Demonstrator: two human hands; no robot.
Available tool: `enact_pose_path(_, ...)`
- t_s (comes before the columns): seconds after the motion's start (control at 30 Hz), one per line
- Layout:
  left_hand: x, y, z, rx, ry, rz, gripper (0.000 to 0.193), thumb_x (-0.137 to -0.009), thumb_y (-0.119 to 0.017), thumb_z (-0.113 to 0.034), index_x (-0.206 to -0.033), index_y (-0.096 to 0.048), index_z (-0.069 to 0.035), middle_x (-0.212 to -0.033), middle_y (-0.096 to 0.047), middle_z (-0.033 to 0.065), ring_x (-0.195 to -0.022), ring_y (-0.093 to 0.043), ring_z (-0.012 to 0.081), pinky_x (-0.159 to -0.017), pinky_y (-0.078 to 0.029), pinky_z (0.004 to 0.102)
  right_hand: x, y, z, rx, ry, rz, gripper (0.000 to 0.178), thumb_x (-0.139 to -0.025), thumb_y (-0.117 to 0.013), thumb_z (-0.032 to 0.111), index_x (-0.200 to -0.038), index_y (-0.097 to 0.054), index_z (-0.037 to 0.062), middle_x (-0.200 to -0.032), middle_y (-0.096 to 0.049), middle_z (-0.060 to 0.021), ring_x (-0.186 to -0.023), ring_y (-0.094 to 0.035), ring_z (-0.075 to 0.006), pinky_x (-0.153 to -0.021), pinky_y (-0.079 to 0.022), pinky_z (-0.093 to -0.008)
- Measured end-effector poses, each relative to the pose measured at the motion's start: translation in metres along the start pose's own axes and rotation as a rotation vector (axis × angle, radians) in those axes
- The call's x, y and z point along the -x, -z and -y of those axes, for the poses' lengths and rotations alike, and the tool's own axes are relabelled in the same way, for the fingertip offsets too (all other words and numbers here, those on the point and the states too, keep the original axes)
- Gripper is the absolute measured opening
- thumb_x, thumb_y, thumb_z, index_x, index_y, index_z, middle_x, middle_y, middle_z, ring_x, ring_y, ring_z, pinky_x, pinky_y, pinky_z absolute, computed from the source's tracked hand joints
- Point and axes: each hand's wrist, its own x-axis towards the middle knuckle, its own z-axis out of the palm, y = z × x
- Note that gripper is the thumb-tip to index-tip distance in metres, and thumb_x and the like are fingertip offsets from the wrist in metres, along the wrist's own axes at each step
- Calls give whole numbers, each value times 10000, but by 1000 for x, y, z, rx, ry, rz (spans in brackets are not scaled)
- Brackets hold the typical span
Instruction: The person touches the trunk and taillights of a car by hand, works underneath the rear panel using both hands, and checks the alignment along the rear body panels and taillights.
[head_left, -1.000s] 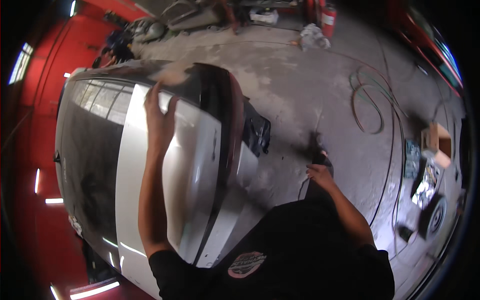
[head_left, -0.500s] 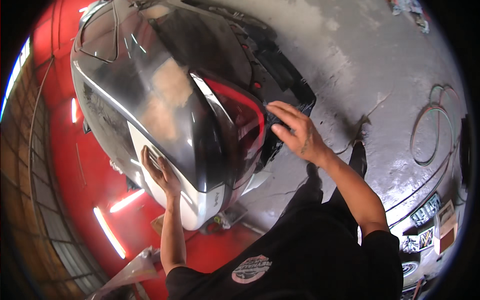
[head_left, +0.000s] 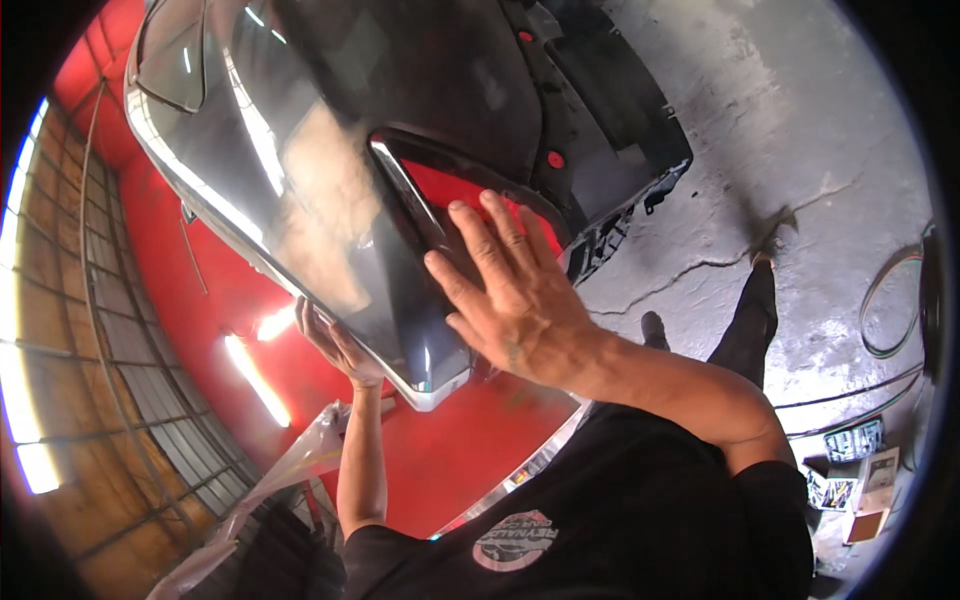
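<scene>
A large dark glossy car bumper fills the upper middle, with tan, dull patches on its surface and a pale lower edge. Near its corner is an angular opening with red showing in it. My left hand is at the bumper's lower left edge, fingers bent against it and partly hidden. Over the corner beside the opening, my right hand lies with fingers spread and back up; whether its palm touches the surface I cannot tell.
Grey concrete floor spreads to the right, with a coiled hose. Boxes of small parts sit at lower right. Clear plastic sheeting hangs at lower left, before a red surface and a metal-framed wall.
The bumper looks nearer and tilted differently. My right hand has moved left from its outer edge to over the corner. My left hand has shifted from its pale face to its lower edge.
</scene>
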Motion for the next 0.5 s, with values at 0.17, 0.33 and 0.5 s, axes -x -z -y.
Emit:
enact_pose_path(0.17,0,-3,1,-5,-39,41,575,-1040,-383,-414,-1446,-303,-15,-1483,-297,156,-1394,-299,302,-1149,-234,471,-20,-10,6,-88,-71,0,565,-804,-749,250,-1235,-585,-77,-1495,-253,-350,-1377,-261,-576,-1044,-325,-692)
enact_pose_path(0.33,1,-3,2,27,-27,40,570,-1042,-383,-414,-1446,-306,-19,-1481,-300,150,-1388,-306,299,-1147,-242,468,-44,-12,-2,-92,-99,-24,533,-830,-710,229,-1246,-583,-80,-1488,-252,-356,-1376,-250,-581,-1060,-301,-683)
enact_pose_path(0.5,3,-4,6,55,-14,41,565,-1045,-382,-413,-1446,-308,-23,-1478,-303,145,-1382,-313,296,-1145,-250,464,-43,-13,-7,-143,-104,-29,506,-834,-682,182,-1245,-576,-93,-1492,-238,-361,-1379,-239,-587,-1065,-286,-685)
